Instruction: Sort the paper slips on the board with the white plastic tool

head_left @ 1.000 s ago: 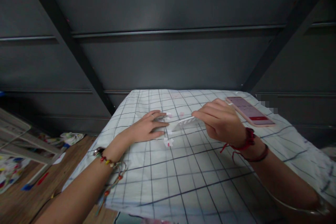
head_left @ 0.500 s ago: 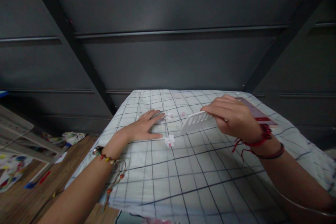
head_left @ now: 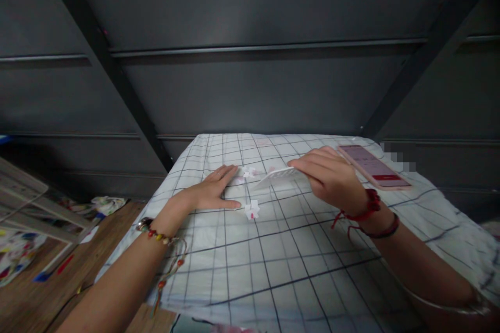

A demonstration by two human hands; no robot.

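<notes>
My left hand (head_left: 213, 191) lies flat on the checked cloth, its fingers and thumb spread. Just beyond its thumb tip is a small white jagged-edged piece (head_left: 252, 209) with a red mark. Another small whitish piece (head_left: 248, 172) with pink on it lies by the fingertips; what is under the palm is hidden. My right hand (head_left: 327, 174) pinches a thin white slotted plate (head_left: 275, 178) at its right end. The plate is tilted low over the cloth, pointing left toward the small pieces, and I cannot tell whether its edge touches the cloth.
A phone (head_left: 371, 166) with a lit screen lies at the right, beyond my right wrist. White cloth with dark grid lines (head_left: 250, 265) covers the table. A dark panelled wall (head_left: 250, 93) stands behind. At left are a pale frame (head_left: 35, 203) and items on the wooden floor.
My right hand has moved left with the slotted plate, which now lies flatter and closer to the small pieces. More of the phone shows. My left hand has hardly moved.
</notes>
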